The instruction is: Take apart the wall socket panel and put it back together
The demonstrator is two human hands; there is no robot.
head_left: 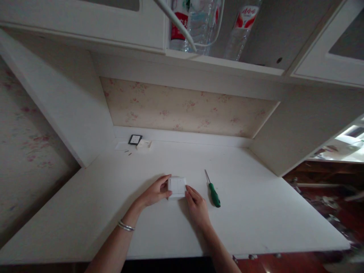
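A square white wall switch [177,186] with thin lines on its face is between my two hands, over the white tabletop. My left hand [156,191] grips its left edge, with the thumb near the lower corner and the fingers by the upper one. At the right edge, my right hand [196,204] is closed with its fingertips pinching the side of the switch. A green-handled screwdriver [214,195] lies to the right of my right hand, its metal tip pointing away from me.
Near the back left are a black-framed wall socket [135,139], a white mounting box [144,144] and two small screws [130,154]. White side panels border the desk [250,220]. Overhead, a shelf holds plastic bottles [240,32], with a pale cable [178,22] hanging in front.
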